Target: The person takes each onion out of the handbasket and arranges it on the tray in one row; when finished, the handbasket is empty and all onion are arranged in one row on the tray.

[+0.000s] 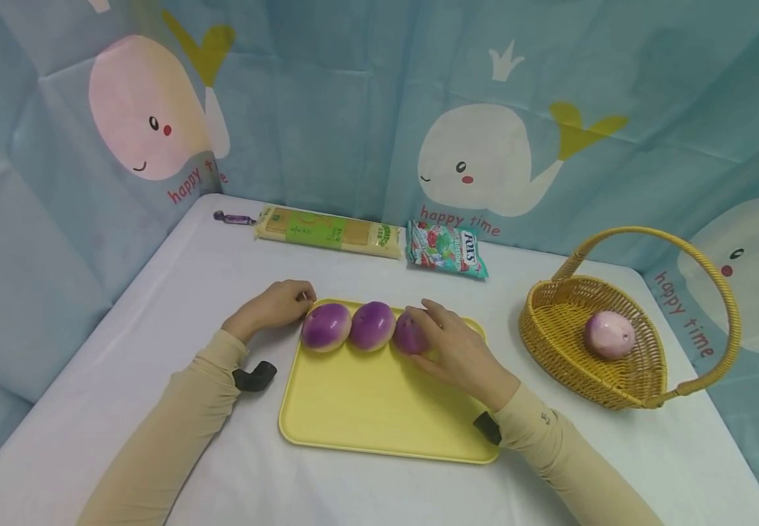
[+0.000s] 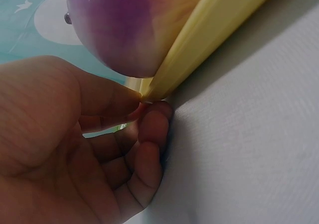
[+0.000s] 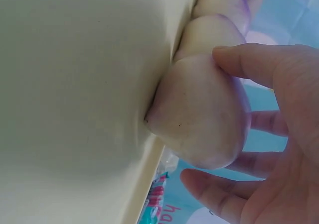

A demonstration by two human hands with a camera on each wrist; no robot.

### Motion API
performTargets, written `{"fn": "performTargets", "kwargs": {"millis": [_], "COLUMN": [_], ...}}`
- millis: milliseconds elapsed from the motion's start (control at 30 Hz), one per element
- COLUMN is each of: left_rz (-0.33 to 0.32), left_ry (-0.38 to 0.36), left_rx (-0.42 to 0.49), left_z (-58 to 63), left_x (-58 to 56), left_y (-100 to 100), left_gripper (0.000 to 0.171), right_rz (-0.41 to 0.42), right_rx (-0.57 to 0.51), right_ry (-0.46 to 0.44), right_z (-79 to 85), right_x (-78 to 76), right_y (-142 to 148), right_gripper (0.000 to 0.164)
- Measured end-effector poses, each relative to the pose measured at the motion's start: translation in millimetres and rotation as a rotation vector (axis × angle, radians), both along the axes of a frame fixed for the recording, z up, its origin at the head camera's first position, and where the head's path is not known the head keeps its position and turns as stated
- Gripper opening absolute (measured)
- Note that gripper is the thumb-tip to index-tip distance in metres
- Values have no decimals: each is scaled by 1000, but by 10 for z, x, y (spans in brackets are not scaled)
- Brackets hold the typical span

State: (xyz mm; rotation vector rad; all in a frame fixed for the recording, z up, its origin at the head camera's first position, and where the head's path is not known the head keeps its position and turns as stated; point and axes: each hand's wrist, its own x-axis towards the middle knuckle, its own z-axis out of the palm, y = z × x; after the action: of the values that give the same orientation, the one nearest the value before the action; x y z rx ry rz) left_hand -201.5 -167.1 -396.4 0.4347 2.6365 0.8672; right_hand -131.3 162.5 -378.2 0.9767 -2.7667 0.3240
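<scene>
Three purple-and-white turnips stand in a row along the far edge of a yellow tray (image 1: 379,409): a left turnip (image 1: 325,327), a middle turnip (image 1: 372,326) and a right turnip (image 1: 408,335). My left hand (image 1: 279,302) pinches the tray's far left corner between thumb and fingertips, with its other fingers curled close to the white cloth. Around the right turnip, my right hand (image 1: 461,356) curls its thumb and fingers; in the right wrist view the thumb (image 3: 244,59) lies on its side near the middle turnip.
On the right stands a yellow wicker basket (image 1: 543,358) with a tall handle and one paler turnip (image 1: 609,334) inside. Behind the tray lie a noodle packet (image 1: 328,231), a teal Fox's candy bag (image 1: 446,248) and a small purple-wrapped candy (image 1: 234,218). A whale-print curtain (image 1: 326,109) hangs behind.
</scene>
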Motion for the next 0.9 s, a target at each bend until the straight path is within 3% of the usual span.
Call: {"fn": "performTargets", "kwargs": {"millis": [167,367,700,900], "left_rz": [1,5,-2,-4], "left_ry": [2,-1,7,7], "left_rx": [5,1,4,12], "left_z": [-3,-12,5,-3], "left_x": [-1,-3,6,8], "left_y": [5,4,-1,-1], "left_gripper": [22,23,23,23], "right_rz": [-14,-137,-385,-603], "right_rx": [6,-14,-124,-18], "right_ry": [-1,-94,-40,-127], "right_z": [10,157,672,694], "right_x": [3,-1,-111,-155], "right_y": [10,183,1199,1736], "right_gripper": [72,71,56,59]}}
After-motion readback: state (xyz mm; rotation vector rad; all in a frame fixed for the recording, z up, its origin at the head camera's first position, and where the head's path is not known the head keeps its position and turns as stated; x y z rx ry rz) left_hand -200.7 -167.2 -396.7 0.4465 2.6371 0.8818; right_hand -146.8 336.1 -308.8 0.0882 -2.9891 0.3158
